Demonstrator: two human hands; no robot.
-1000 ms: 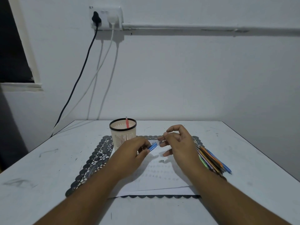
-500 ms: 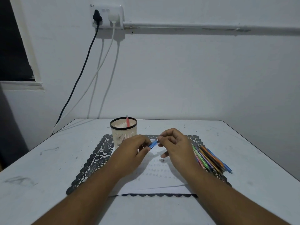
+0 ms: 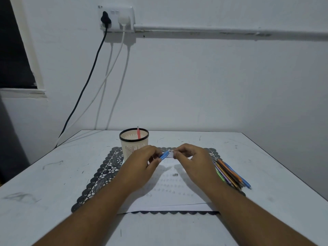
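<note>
- Lying crosswise, the blue pen (image 3: 164, 154) tilts up rightward, left hand (image 3: 142, 166) and right hand (image 3: 193, 162) each pinching one end.
- White table (image 3: 53, 192), plain wall (image 3: 195, 86) behind.

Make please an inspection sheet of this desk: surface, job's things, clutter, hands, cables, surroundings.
Surface: white table, scuffed; black lace mat on it, sheet of paper on the mat.
Job's things: blue pen held above the paper; its right end looks clear.
Clutter: slotted cup holding one red pen, at the mat's far left; coloured pens bundled at the mat's right edge; small grey piece on the paper.
Hands: left hand pinches the pen's blue part; right hand pinches its clear end.
Cables: black cable and white cable hang from the wall socket, down behind the table.
Surroundings: plain wall, conduit along it, dark window at left.
</note>
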